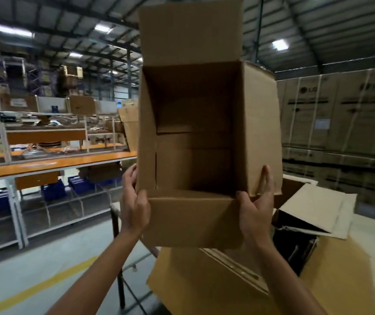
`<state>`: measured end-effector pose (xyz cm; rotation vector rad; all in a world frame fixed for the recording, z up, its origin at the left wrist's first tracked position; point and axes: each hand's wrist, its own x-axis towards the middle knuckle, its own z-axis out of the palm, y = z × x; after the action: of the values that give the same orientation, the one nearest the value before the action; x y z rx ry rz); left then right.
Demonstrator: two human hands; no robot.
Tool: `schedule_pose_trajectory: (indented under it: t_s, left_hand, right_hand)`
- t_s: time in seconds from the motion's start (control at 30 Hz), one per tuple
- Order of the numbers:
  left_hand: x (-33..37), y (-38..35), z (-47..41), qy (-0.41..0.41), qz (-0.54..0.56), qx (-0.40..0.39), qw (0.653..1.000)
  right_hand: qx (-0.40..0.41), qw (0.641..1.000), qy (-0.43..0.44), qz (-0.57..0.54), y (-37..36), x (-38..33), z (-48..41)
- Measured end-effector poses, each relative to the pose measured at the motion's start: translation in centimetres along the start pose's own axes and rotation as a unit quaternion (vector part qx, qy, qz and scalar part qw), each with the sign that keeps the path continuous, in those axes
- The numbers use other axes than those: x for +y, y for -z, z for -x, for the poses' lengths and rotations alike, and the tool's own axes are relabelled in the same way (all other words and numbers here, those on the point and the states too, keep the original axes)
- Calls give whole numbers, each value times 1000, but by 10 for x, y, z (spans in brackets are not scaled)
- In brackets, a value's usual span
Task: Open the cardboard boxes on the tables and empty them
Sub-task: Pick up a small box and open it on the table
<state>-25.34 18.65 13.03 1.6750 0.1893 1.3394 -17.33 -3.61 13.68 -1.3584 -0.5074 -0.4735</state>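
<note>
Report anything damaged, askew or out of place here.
The left hand and right hand hold the cardboard box tipped, with its open mouth toward the camera; it looks empty. Below, the brown cardboard sheet has a ragged, torn left edge, and a pale board lies askew over dark contents.
</note>
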Motion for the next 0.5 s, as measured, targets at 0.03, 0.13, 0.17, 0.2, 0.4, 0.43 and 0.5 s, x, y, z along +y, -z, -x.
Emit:
schedule_pose_trajectory:
  t_s: [0.03, 0.13, 0.17, 0.2, 0.4, 0.43, 0.5]
  left_hand:
    - [-4, -13, -10, -6, 2, -20, 1000]
    - [-15, -57, -35, -35, 0, -79, 996]
    - [-19, -73, -42, -51, -3, -92, 994]
    - [-23, -89, -49, -63, -6, -105, 992]
    - [-40, -190, -75, -100, -19, -177, 979]
    - [-42, -203, -77, -108, -20, -184, 977]
    - [-47, -227, -80, -117, -25, -198, 973]
  right_hand:
    - [14, 1000, 6, 4, 2, 0, -11]
    - [64, 997, 28, 27, 14, 4, -42]
    - [73, 996, 33, 36, 19, 8, -52]
    - [83, 995, 33, 47, 25, 12, -61]
    - [163, 981, 13, 103, 62, 33, -107]
    - [172, 979, 7, 112, 68, 35, -113]
    - [179, 975, -11, 134, 78, 42, -123]
